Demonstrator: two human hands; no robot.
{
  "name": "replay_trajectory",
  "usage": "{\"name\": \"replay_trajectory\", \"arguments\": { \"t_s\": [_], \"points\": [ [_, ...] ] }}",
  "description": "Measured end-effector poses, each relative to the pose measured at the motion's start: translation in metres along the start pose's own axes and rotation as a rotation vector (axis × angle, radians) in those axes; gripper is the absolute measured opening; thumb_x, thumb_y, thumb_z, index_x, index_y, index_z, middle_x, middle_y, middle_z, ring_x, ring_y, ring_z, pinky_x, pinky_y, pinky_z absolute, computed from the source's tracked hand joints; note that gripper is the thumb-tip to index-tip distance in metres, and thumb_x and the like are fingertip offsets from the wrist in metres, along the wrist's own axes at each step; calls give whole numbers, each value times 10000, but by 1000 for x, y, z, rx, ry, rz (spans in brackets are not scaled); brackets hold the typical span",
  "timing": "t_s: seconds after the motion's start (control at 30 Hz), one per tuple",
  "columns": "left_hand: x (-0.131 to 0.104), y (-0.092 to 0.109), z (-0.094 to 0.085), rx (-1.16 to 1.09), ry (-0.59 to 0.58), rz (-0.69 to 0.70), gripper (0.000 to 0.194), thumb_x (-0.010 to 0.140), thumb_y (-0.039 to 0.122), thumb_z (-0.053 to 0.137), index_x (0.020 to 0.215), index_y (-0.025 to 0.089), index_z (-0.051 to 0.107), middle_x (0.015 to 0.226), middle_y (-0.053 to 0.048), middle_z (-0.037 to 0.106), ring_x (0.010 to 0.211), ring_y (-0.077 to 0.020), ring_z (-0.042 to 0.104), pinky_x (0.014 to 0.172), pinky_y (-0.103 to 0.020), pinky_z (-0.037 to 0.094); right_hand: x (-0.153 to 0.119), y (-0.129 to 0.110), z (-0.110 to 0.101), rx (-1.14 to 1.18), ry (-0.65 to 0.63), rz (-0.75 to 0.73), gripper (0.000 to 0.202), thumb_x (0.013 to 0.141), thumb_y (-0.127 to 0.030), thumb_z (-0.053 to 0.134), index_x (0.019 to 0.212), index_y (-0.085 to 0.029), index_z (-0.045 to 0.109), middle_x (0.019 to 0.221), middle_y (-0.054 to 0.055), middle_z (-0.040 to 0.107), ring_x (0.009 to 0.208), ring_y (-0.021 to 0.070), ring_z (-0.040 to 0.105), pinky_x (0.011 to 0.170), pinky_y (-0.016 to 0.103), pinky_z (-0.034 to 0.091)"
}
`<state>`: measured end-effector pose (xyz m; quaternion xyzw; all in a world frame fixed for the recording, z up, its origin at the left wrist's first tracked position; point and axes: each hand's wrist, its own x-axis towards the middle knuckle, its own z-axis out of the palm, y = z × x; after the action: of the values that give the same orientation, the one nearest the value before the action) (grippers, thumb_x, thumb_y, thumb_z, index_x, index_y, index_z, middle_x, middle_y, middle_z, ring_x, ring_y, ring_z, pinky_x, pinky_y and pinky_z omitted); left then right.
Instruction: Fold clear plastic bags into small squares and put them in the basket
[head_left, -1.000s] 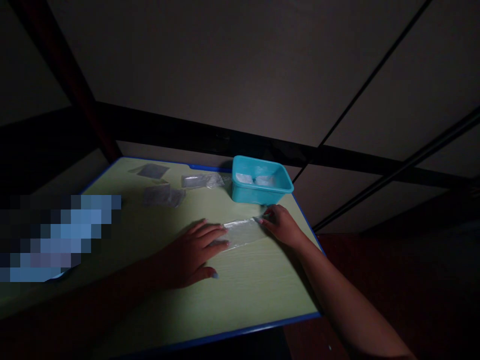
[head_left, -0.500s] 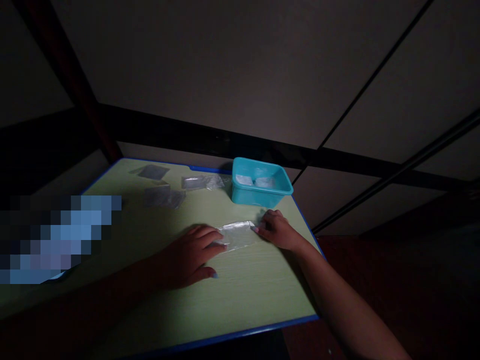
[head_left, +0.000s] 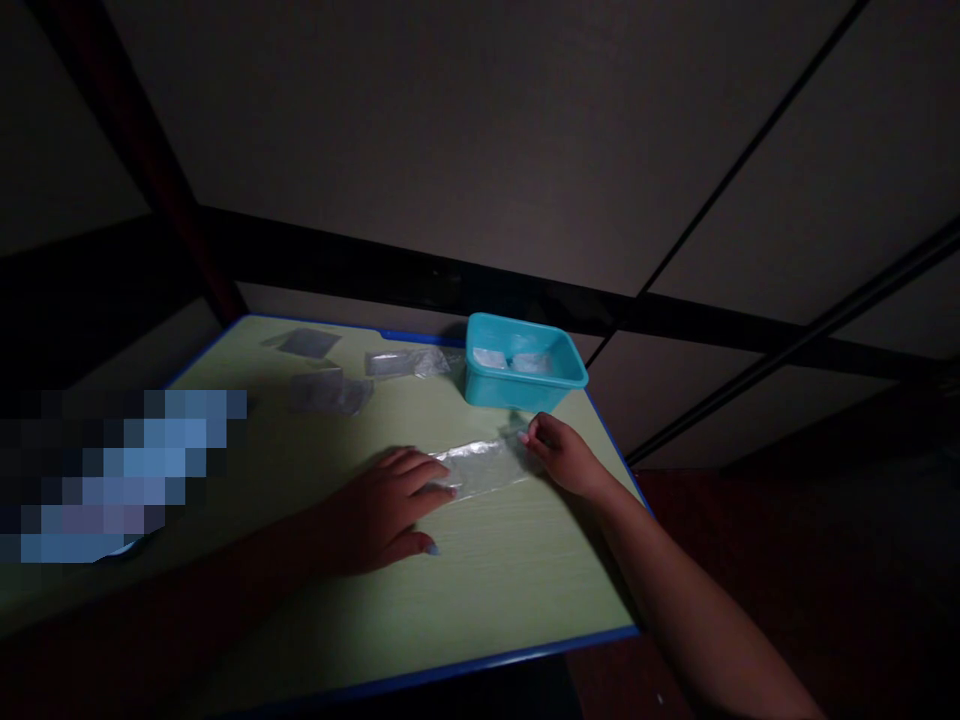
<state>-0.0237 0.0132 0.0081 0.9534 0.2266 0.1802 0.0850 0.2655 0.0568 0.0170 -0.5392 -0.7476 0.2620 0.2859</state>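
A clear plastic bag (head_left: 487, 465) lies stretched out on the pale table, its upper edge shining. My left hand (head_left: 394, 505) rests on the bag's left end with the fingers spread and the palm down. At the other end, my right hand (head_left: 559, 450) has its fingers curled together by the bag's right edge. Whether a bit of the plastic is pinched in them cannot be made out. Just beyond the right hand stands a turquoise plastic basket (head_left: 517, 390) with a few whitish folded pieces (head_left: 531, 363) inside.
Another clear bag (head_left: 405, 363) lies left of the basket. Flat greyish plastic packets (head_left: 330, 390) are at the back left of the table (head_left: 510, 590), which has a blue edge. A blurred-out blue patch (head_left: 150, 470) covers the left side. Dark panels rise behind.
My right hand has shifted slightly up and right along the bag, and its fingers have drawn closer together. My left hand stays in place on the bag.
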Motion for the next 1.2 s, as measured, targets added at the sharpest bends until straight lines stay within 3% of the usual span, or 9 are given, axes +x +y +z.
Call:
{"name": "replay_trajectory", "arguments": {
  "t_s": [0.3, 0.77, 1.0, 1.2],
  "points": [
    [-2, -4, 4, 81, -35, -3, 547, 849, 512, 486, 1307, 214, 453, 1370, -136, 438, 1270, -300, 368, 1059, -512, 224, 4, 7, 4, 99, 78, 101, 260, 769, -438, 523, 691, -203, 442, 534, -37, 474, 490, 112, 418, 486, 231, 308],
    [1, -3, 0, 140, -42, 24, 518, 872, 523, 441, 1281, 208, 484, 1310, -120, 516, 1211, -277, 447, 1020, -459, 284, 8, 13, 6, 94, 158, 100, 318, 716, -485, 574, 658, -192, 466, 542, -26, 471, 500, 112, 396, 481, 230, 285],
    [0, -1, -2, 139, -13, 26, 478, 883, 505, 438, 1271, 231, 494, 1285, -98, 543, 1204, -263, 460, 1026, -450, 246, 7, -6, -6, 146, 157, 92, 356, 687, -526, 591, 671, -190, 474, 544, -25, 477, 490, 108, 404, 469, 228, 284],
    [0, 1, -3, 127, -10, 18, 454, 898, 496, 419, 1265, 240, 495, 1281, -76, 551, 1226, -249, 444, 1046, -456, 199, 4, -34, -13, 131, 142, 71, 311, 739, -479, 587, 820, -199, 478, 475, -66, 454, 425, 101, 390, 440, 215, 267]
  ]
}}
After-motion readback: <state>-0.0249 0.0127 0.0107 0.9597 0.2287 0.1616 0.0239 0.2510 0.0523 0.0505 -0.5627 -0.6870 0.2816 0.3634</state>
